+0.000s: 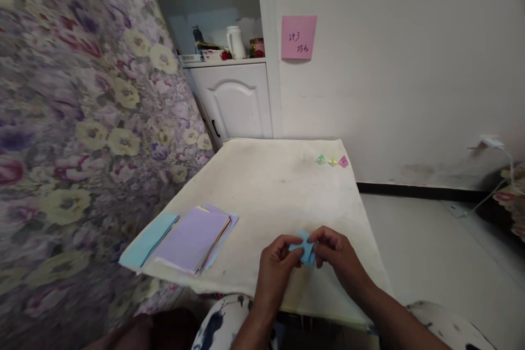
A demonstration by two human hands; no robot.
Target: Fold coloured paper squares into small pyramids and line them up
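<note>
Filling one to three o'clock, a pale wall (402,93) rises beyond a cream table (266,186) at six. A pink note (299,46), at one, reads "243"; lower characters unclear. At five, left hand (275,260) and right hand (335,249), curled inward, pinch a small folded blue paper (307,255).

Blue paper (306,251), lilac-topped stack (192,238), pink note (299,37), cream tablecloth (266,186), purple floral curtain (82,120)

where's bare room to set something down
The tabletop is bare across its middle and far left, between the paper stack and green folded piece. Crowded: near left, and near right where left hand and right hand hold blue paper.
</note>
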